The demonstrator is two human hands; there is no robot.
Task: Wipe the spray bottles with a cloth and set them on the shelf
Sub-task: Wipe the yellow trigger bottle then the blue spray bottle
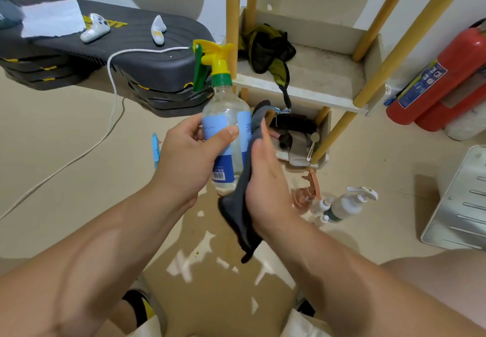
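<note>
My left hand (188,157) grips a clear spray bottle (226,115) with a blue label and a yellow-green trigger head, held upright in the middle of the view. My right hand (265,181) presses a dark grey cloth (238,210) against the bottle's right side, and the cloth hangs down below the palm. The shelf (302,91) with yellow poles stands just behind the bottle; a dark and olive bag lies on its middle board. Several more bottles lie on the floor to the right: a pink spray bottle (305,194) and a clear pump bottle (347,205).
A black stepped platform (105,55) at the left carries two white controllers, a paper sheet and a white cable. Red fire extinguishers (441,78) stand at the right wall. A metal panel (457,202) lies on the floor at the right. The shelf's bottom tray holds clutter.
</note>
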